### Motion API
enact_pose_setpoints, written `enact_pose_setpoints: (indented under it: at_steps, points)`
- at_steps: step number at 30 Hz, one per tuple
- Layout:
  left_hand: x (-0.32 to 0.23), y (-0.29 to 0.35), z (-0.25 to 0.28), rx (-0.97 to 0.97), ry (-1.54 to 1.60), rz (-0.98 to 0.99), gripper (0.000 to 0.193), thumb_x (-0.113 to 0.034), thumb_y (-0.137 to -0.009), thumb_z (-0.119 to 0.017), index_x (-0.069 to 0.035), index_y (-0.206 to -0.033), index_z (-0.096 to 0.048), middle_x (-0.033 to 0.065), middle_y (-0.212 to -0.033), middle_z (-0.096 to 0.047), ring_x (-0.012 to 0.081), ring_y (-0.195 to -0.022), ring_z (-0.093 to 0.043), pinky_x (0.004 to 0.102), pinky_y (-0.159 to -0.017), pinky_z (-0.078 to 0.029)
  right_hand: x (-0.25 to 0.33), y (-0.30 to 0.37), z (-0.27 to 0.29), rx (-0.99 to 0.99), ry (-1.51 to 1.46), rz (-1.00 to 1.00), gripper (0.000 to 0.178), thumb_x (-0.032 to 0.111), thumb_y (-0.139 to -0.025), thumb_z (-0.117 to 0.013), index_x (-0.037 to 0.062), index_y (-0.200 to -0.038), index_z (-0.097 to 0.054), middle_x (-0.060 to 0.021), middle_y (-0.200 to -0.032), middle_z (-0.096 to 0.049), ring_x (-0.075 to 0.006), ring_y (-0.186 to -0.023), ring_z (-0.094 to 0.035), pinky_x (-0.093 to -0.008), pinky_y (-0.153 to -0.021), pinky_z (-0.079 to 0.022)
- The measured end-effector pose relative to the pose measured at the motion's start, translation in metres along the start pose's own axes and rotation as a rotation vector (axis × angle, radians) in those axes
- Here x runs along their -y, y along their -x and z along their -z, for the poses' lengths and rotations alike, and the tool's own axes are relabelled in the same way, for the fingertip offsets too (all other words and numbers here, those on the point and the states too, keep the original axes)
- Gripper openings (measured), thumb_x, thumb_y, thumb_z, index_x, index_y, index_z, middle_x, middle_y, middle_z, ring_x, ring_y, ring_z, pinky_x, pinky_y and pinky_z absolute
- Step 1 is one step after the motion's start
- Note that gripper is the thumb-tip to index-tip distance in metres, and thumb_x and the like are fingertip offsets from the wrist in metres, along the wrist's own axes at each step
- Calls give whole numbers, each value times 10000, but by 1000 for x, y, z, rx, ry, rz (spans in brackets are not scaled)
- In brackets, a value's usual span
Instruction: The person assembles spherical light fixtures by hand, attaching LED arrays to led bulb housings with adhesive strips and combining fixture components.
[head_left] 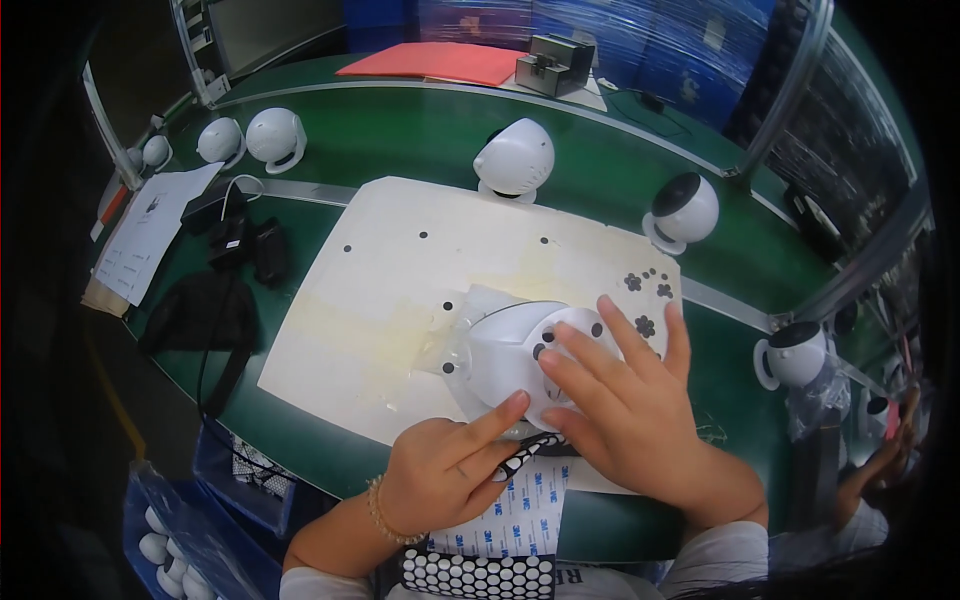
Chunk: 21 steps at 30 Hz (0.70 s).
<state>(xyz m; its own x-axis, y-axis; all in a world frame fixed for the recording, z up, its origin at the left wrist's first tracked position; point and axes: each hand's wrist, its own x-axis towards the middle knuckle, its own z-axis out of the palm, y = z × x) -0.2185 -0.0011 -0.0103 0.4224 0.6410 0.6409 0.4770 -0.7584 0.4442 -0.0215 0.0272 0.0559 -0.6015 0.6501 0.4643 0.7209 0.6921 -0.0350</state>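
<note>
A rounded white plastic device (pixel 497 358) lies on its side on the pale board, its flat round base turned up toward me. Several dark round pads show on that base. My right hand (pixel 640 425) rests over the base with fingers spread, hiding part of it. At the device's near edge, my left hand (pixel 440 475) points its index finger toward the base. Its other fingers are curled on a black strip with white dots (pixel 528 452). Nearer to me are a white backing sheet with blue print (pixel 520 515) and another black sheet with white dots (pixel 478 577).
Similar white devices stand on the green table, one (pixel 515 158) behind the board (pixel 380 290). Black adapters and cables (pixel 235 240) lie left beside papers (pixel 150 235). Blue bins (pixel 170 520) hold white parts at lower left. A metal box (pixel 553 65) stands far back. Another person's arm (pixel 870 465) shows at right.
</note>
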Motion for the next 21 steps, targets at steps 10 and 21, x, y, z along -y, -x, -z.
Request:
enact_pose_setpoints:
  at_steps: [10,21]
  points:
    - [4,2,12,-2,25,39,247,-37,-544,-662,-29,-787,-623,125,-1227,-522,162,-517,-528,258,-501,-443,-4,1,-26,-162,-661,-132,124,162,-779,-620,112,-888,-591,-145,-1255,-419,-388,-1237,-280,-441,-996,-192]
    - [16,7,17,-18,17,22,215,-88,-564,-764,-41,-728,-633,153,-1192,-542,133,-521,-529,233,-485,-416,6,-8,-35,-33,-591,-77,39,113,-778,-567,95,-812,-570,-125,-1217,-446,-360,-1217,-315,-458,-978,-192]
